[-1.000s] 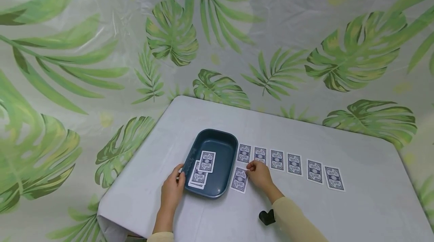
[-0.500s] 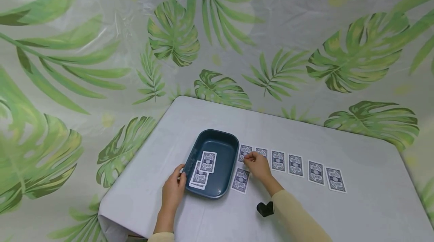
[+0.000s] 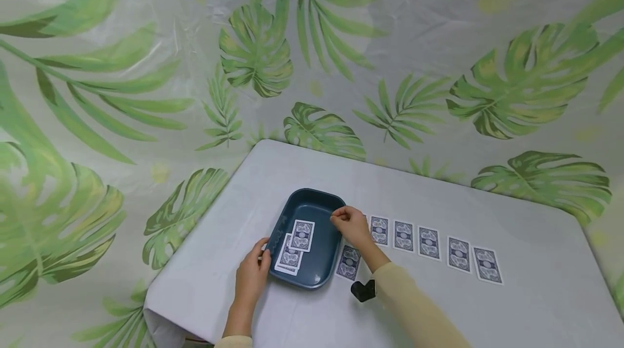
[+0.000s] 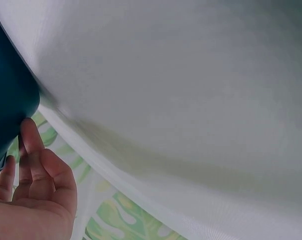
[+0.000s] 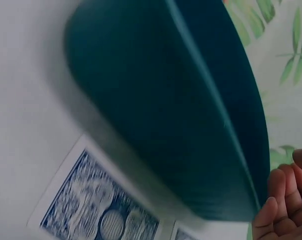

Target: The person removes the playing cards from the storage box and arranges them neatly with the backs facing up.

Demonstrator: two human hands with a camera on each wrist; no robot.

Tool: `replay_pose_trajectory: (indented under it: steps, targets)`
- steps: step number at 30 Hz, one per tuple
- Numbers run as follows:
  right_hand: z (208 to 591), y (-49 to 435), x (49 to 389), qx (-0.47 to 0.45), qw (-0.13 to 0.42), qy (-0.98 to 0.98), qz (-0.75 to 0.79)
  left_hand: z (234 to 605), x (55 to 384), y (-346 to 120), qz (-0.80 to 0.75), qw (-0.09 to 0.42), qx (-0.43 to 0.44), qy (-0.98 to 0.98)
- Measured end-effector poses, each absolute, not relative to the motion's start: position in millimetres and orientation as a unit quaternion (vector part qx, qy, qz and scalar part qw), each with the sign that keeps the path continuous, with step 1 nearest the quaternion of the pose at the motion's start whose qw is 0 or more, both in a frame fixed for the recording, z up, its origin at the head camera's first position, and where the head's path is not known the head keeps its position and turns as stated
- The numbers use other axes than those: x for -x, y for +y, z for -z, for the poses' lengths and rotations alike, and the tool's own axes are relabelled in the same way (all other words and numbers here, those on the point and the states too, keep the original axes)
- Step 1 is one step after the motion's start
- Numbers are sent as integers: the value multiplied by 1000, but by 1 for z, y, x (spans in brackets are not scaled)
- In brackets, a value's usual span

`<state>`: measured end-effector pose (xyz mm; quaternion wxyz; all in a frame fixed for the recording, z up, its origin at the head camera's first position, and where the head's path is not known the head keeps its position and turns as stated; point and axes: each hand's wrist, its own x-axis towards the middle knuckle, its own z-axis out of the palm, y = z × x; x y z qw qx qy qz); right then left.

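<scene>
Left hand [image 3: 252, 272] gripping smooth, round-cornered tray [image 3: 320, 242] | right hand [image 3: 354, 227] fingers bent, grasp unclear | rectangular patterned cards [image 3: 403, 237]

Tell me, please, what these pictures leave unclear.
Head view: one card, mostly covered by the right hand.
Head view: how many cards the pile holds, lower ones covered.
Left wrist view: most of the tray, beyond the left edge.
Right wrist view: rest of that hand, beyond the right edge.

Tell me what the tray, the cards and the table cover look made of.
Tray: probably plastic, softly glossy; rounded moulded corners, light sheen along the rim.
Cards: likely card stock, thin and flat with printed backs.
Table cover: perhaps matte cloth, draping at the corner.
</scene>
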<state>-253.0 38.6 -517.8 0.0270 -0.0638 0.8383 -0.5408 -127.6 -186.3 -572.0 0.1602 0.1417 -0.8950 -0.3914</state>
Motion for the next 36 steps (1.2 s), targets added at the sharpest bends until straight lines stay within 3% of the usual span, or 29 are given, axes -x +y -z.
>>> replay_pose_trajectory:
  steps: [14,29,36]
  targets:
    - [525,-9,248,139,40,844,516,573,129,-187,396,163,-137,-894]
    - [548,-22,261,142,51,867,476,573,128,-189,400,174,-132,-890]
    - [552,-24,263,127,84,887,436,574,129,-189,397,166,-140,-892]
